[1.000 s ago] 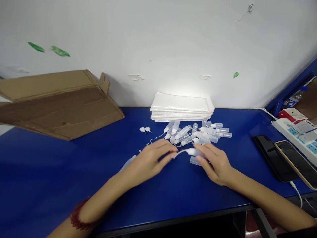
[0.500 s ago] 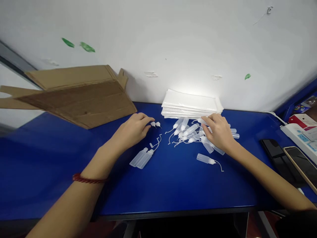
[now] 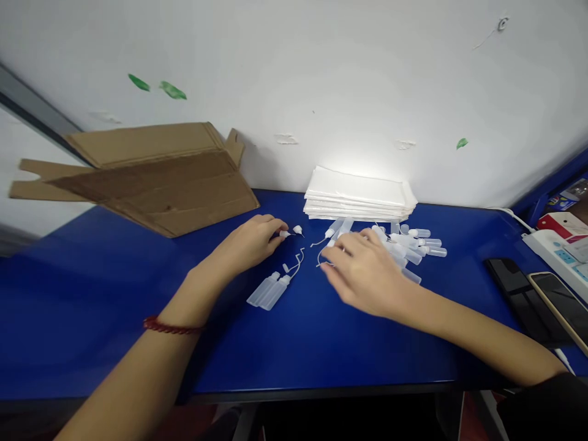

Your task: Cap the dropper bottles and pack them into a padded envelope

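My left hand [image 3: 250, 245] rests on the blue table [image 3: 321, 343] with its fingers curled, and its fingertips pinch a small white nozzle cap [image 3: 285, 234]. A second cap [image 3: 297, 229] lies just right of it. Two clear plastic dropper bottles [image 3: 269, 291] lie side by side below that hand. My right hand [image 3: 362, 269] hovers palm down over the left part of a pile of small dropper bottles [image 3: 413, 244]. It is smeared by motion, so I cannot make out its fingers or anything under them.
A stack of white bags [image 3: 361, 196] lies against the wall behind the pile. Flattened cardboard [image 3: 151, 177] leans at the back left. Two phones [image 3: 514, 288] [image 3: 558, 303] and a white power strip [image 3: 555, 251] lie at the right edge.
My right hand has swept left and toward me from the pile, covering the spot where a single bottle lay. My left hand has stayed by the caps and closed on one.
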Demonstrator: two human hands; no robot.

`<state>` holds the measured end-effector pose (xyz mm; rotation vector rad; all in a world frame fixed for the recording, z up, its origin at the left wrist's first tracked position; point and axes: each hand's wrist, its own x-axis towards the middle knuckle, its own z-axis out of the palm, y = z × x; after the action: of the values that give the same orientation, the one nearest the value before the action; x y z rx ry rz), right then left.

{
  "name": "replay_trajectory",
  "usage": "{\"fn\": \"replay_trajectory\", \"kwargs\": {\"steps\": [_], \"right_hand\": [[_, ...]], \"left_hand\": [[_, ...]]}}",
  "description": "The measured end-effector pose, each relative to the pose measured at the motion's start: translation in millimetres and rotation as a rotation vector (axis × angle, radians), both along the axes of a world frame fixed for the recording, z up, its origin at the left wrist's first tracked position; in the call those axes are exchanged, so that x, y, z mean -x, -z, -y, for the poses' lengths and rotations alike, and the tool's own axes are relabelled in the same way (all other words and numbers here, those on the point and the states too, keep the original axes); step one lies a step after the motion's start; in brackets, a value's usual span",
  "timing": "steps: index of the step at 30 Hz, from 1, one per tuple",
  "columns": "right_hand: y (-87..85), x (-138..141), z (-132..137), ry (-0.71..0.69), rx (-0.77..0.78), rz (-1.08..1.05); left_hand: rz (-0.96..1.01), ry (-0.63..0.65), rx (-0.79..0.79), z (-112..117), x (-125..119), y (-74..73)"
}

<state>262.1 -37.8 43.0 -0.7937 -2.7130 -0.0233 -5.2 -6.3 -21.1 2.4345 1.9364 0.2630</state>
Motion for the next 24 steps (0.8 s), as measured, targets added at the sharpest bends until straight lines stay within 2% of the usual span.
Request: {"fn": "replay_trajectory", "kwargs": {"steps": [4,8,12,15,18,24], "right_hand": [[-2.0,32,17,-0.074,0.232,0.142],[18.2,54,23,0.072,0.387,0.079],[40.3,68,33,0.092,0.393,0.086],[49.5,76,40,0.082,0.292,0.082],[51.4,82,43,0.105,0.204,0.092],[49.4,92,41,0.106,0.166,0.149]], "left_hand": [[-0.025,-0.015,0.003,1,2,0.0],[-0.042,-0.031,0.010,2,2,-2.0],[-0.052,-0.033,0.024,3,1,-5.2],[-0.052,-0.041,0.032,4,0,-6.4],[-0.049,-0.047,0.037,4,-1,-7.1],[-0.045,-0.048,0.040,5,-2,-8.5]]}}
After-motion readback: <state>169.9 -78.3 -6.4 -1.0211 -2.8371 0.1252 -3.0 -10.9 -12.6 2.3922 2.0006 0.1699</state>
